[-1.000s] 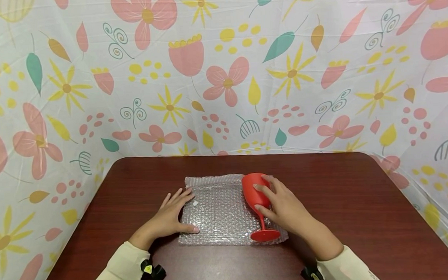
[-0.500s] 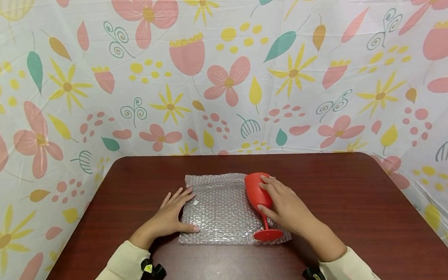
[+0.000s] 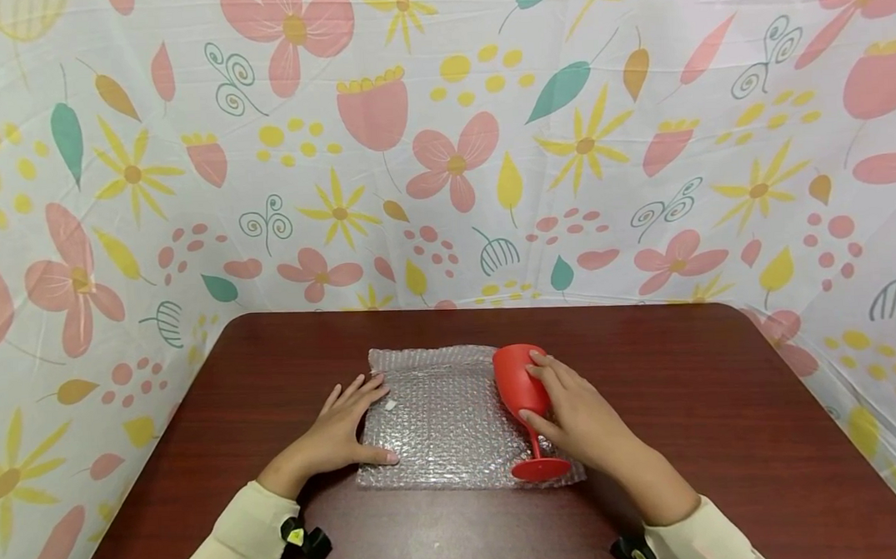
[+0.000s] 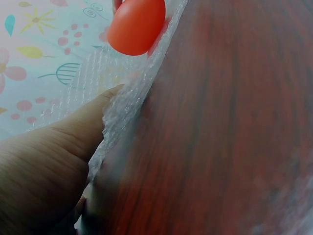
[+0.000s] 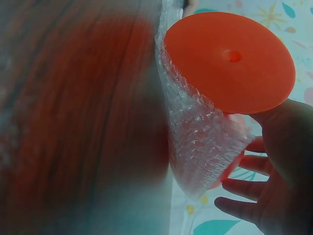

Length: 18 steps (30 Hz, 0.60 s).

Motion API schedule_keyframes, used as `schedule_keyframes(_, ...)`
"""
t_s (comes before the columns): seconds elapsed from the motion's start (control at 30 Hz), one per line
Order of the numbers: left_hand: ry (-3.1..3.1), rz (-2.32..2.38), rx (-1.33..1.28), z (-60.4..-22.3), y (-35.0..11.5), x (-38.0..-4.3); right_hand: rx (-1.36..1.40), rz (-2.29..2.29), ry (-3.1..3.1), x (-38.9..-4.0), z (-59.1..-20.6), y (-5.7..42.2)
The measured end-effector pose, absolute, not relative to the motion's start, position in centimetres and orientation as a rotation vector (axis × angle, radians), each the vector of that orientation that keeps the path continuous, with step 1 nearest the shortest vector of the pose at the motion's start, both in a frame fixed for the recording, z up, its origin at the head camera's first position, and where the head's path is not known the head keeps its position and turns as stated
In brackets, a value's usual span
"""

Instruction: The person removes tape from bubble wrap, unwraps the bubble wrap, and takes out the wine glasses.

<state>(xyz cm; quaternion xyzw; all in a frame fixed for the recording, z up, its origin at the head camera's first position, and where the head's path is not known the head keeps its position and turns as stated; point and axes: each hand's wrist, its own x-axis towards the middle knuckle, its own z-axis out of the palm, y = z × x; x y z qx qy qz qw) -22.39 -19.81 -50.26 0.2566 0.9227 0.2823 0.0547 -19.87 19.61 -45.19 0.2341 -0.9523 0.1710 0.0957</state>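
A red goblet (image 3: 518, 376) lies on its side on the right part of the bubble wrap (image 3: 443, 426), its bowl pointing away and its round base towards me. My right hand (image 3: 585, 419) holds the bowl from the right, fingertips on its upper side and thumb near the stem. In the right wrist view, the goblet's base (image 5: 230, 63) faces the camera and a flap of wrap rises beside it, close to the fingers. My left hand (image 3: 342, 434) rests with spread fingers on the wrap's left edge; its thumb presses the near-left part.
A dark reddish-brown wooden table (image 3: 685, 386) with rounded far corners carries everything. Behind it hangs a white cloth (image 3: 442, 146) printed with flowers and leaves. Black wrist straps (image 3: 307, 540) sit at the cream sleeves (image 3: 237, 539).
The goblet has shifted slightly to the right together with my right hand, and the wrap's right edge has moved a little the same way. My left hand has stayed in place.
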Motion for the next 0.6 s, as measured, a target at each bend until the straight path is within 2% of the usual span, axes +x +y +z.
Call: schedule_keyframes(0.6,2.8,0.858,0.78,-50.25,-19.78,-22.4,0.65,0.616,-2.806,-19.88,-45.59,20.37)
